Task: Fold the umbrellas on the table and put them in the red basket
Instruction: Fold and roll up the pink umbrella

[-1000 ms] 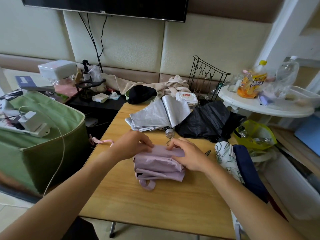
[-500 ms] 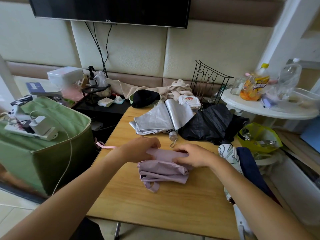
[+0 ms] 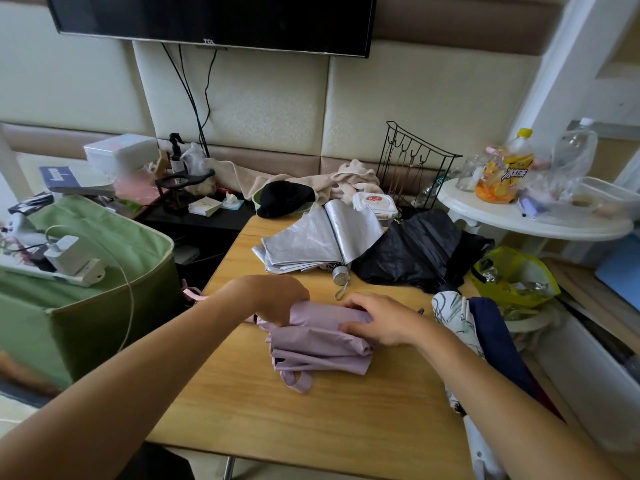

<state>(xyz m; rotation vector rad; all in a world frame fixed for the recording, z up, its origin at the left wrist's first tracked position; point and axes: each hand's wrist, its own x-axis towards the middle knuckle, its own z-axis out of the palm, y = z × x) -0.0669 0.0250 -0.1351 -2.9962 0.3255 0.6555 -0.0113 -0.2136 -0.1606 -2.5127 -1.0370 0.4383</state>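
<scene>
Left hand (image 3: 277, 297) fingertips hidden (behind lilac umbrella (image 3: 320, 341)), television (image 3: 214, 19) top cropped

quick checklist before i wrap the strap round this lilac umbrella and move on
1. Left hand gripping the left end of the lilac umbrella: ok.
2. Right hand pressing the folds flat at the right end: ok.
3. Canopy gathered into a tight roll: not ok, pleats lie loose and uneven.
4. Strap free to grab: ok, its loop hangs off the near edge onto the wooden table.
5. Red basket within reach: cannot tell, none shows in this view.
6. Other umbrellas folded: not ok, the silver umbrella and black umbrella lie spread open.
</scene>
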